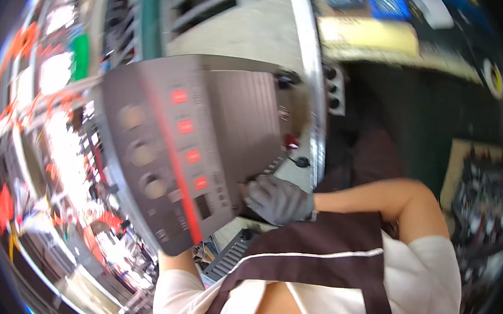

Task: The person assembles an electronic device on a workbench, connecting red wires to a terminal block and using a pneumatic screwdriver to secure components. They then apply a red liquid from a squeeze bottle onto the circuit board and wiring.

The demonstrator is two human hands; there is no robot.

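A dark grey casing (230, 121) with a red stripe, red squares and three round knobs (142, 153) stands tilted in front of the person's brown apron (321, 236). The gloved right hand (280, 200) is at its lower right edge, fingers (256, 193) bent against it; whether they grasp it, one cannot tell. The left forearm (179, 262) passes behind the casing, which hides the left hand, so its fingers' state cannot be told. A metal rail (310, 68) runs just right of the casing; a blue tray (387, 5) lies beyond.
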